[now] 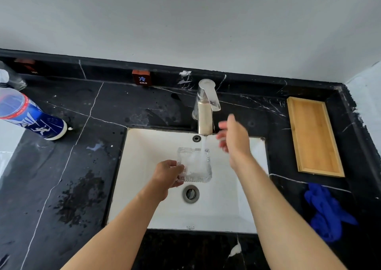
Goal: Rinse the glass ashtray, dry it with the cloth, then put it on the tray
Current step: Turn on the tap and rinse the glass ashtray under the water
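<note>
Head view: left hand [167, 175] grasps glass ashtray [194, 164] by its left edge, holding it over white sink [144, 166] under running water from faucet [205, 108]. Right hand [233, 135] blurred, fingers spread, holding nothing, just right of spout. Wooden tray [314, 136] sits bare near worktop's right edge, toward back corner. Blue cloth [327, 212] lies crumpled at worktop's right edge, nearer front. Blue canister [31, 117] stands at left edge. Small "COLD" sign [142, 77] leans against back ledge.
</note>
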